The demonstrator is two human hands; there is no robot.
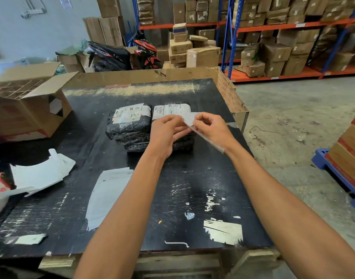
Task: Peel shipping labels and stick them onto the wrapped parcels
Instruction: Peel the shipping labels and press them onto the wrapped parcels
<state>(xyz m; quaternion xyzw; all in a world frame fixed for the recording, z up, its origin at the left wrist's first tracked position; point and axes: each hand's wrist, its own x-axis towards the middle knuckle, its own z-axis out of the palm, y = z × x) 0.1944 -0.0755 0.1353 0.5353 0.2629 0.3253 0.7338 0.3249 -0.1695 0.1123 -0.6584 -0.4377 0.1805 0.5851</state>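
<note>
**Peeling a label above the right-hand parcel**

Head view: I have both hands raised over the far middle of the black table [192, 198], working one shipping label [189, 118] between them. My left hand [166, 131] pinches the sheet's left edge with curled fingers, while my right hand [209, 127] pinches the other side at thumb and fingertip, so both hands are clenched on the same piece of paper. A pale strip, which I take to be the backing [208, 140], trails down along my right wrist; I judge the label is mid-peel, and holding it taut between two pinches keeps the sticky face from folding onto itself.

Just beyond and partly under my hands lie the wrapped parcels, black bundles side by side and touching. The left parcel [130, 125] already carries a printed label on top. The right parcel [172, 109] also shows a label on its far upper face; my hands hide its near half. More black wrapped packs seem stacked beneath them, though I cannot tell how many.

Near the left of the table a stack of label sheets [108, 196] lies flat within easy reach, and further left lies a heap of curled white backing scraps [41, 176]. An open cardboard box [25, 109] stands at the far left.
</note>
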